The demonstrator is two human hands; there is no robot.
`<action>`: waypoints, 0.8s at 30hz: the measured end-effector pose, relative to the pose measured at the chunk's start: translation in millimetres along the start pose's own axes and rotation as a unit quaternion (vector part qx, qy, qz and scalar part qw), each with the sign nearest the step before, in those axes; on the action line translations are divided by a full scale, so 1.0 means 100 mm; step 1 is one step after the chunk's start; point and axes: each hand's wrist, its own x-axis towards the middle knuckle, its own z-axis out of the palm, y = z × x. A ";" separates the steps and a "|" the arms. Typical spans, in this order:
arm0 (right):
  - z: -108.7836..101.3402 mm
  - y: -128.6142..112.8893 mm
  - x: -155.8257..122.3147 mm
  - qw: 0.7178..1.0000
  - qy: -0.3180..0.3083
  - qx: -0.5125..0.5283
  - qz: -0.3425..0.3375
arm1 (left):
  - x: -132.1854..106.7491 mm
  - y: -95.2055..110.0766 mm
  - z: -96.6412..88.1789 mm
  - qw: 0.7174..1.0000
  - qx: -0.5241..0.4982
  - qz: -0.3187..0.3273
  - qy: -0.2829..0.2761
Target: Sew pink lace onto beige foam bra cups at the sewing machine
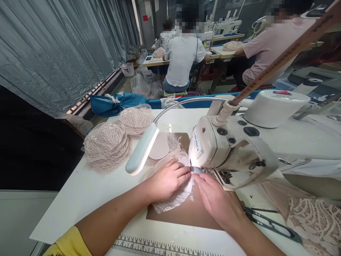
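My left hand (167, 179) lies flat, fingers stretched, on a pale pink lace bra cup (174, 202) at the needle of a white sewing machine (229, 149). My right hand (216, 200) rests beside it, fingers flat on the same piece, fingertips close to the presser foot (196, 170). The cup sits on a brown plate (186, 215) set in the white table (80, 199). More of the piece lies behind the needle, partly hidden by the machine head.
Stacks of lace cups (108, 145) sit at the left back of the table. A gooseneck lamp (142, 149) hangs over the work. Black thread snips (269, 222) and lace fabric (314, 220) lie at the right. A ruler strip (149, 246) runs along the near edge. Other people sit sewing behind.
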 end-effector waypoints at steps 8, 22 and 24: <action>0.00 0.05 -0.02 0.999 0.010 0.034 -0.014 | 0.02 -0.05 0.02 1.000 0.016 0.006 0.024; 0.05 0.07 -0.03 0.996 -0.024 0.085 0.005 | 0.00 -0.08 -0.02 0.998 -0.003 -0.056 0.011; 0.04 0.07 -0.04 0.996 -0.020 0.082 0.011 | -0.02 -0.08 -0.05 0.998 -0.003 -0.055 0.006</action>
